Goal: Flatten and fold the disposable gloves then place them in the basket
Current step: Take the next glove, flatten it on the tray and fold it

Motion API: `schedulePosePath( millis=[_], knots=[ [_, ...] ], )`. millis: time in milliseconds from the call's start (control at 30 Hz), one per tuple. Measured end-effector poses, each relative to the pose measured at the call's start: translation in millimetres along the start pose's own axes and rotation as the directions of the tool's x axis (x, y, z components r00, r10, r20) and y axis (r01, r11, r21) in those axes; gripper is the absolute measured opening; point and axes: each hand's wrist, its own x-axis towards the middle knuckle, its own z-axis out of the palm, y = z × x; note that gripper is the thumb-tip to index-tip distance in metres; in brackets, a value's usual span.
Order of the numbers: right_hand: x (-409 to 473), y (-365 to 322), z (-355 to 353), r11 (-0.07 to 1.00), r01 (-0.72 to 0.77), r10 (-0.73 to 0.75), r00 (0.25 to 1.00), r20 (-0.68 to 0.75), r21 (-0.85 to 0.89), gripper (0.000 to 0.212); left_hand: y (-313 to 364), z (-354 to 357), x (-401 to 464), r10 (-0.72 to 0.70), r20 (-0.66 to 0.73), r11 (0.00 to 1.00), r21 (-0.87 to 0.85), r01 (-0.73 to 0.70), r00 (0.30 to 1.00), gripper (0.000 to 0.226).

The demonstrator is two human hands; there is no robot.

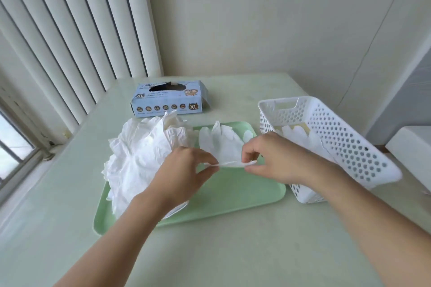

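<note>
Tabletop (210, 251): pale, by window blinds.
Box (169, 98): blue, marked "XL".
Glove (224, 144): white, over green tray (233, 193).
Left hand (186, 170), right hand (275, 158): each pinches the glove's cuff.
Basket (338, 137): white, right of the tray, gloves inside.

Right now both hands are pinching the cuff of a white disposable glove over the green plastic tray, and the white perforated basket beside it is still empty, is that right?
Not quite. The white perforated basket is not empty: the head view shows white gloves already lying inside it. The rest holds: the left hand and right hand pinch the cuff of a white disposable glove over the green plastic tray.
</note>
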Motion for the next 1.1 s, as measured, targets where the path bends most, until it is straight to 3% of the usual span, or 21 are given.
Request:
schedulePosePath(
  millis=[100,200,300,367,467,533,600,667,733,800,933,1000,1100],
  knots=[
    [-13,-5,20,0.946,0.029,-0.018,0.999,0.036,-0.324,0.007,-4,17,-19,0.130,0.092,0.988,0.070,-0.137,0.987,0.007],
    [-16,-9,21,0.909,0.054,-0.031,0.998,0.063,-0.414,0.012,-1,24,-26,0.237,0.143,0.963,0.092,-0.252,0.961,0.021],
    [-19,-11,26,0.884,0.049,0.041,0.983,0.182,-0.465,0.021,3,26,-29,0.212,0.190,0.969,0.088,-0.232,0.959,0.038],
    [-22,-13,26,0.896,0.023,0.102,0.961,0.257,-0.444,0.020,4,25,-31,0.177,0.242,0.976,0.083,-0.202,0.954,0.046],
    [-20,-22,0,0.964,-0.063,0.153,0.925,0.347,-0.257,0.022,11,22,-26,0.098,0.245,0.990,0.078,-0.120,0.965,0.056],
    [-6,-26,-18,0.989,-0.102,0.129,0.952,0.276,-0.110,0.020,15,21,-16,0.050,0.151,0.994,0.093,-0.065,0.987,0.051],
    [20,-24,-22,0.992,-0.118,0.121,0.990,0.073,-0.038,0.020,19,22,-4,0.024,0.080,0.990,0.135,-0.035,0.996,0.039],
    [47,-19,-10,0.986,-0.137,0.134,0.990,-0.037,-0.094,0.025,24,27,1,-0.035,0.144,0.976,0.216,0.003,0.989,0.047],
    [69,-15,11,0.972,-0.148,0.168,0.981,0.097,-0.182,0.040,29,38,-1,-0.101,0.233,0.954,0.298,0.028,0.967,0.056],
    [81,-14,30,0.951,-0.182,0.254,0.920,0.298,-0.249,0.052,32,47,-5,-0.122,0.236,0.944,0.327,0.040,0.964,0.055],
    [89,-14,37,0.922,-0.207,0.309,0.903,0.299,-0.328,0.062,30,39,-8,-0.109,0.218,0.961,0.274,0.047,0.970,0.050],
    [81,-21,28,0.924,-0.205,0.288,0.929,0.235,-0.322,0.066,28,23,-12,-0.014,0.135,0.984,0.177,-0.010,0.991,0.043],
    [64,-47,10,0.975,-0.123,0.118,0.992,-0.037,-0.183,0.061,9,-30,-18,0.080,-0.279,0.995,-0.035,-0.093,0.957,0.021]
  ],
)
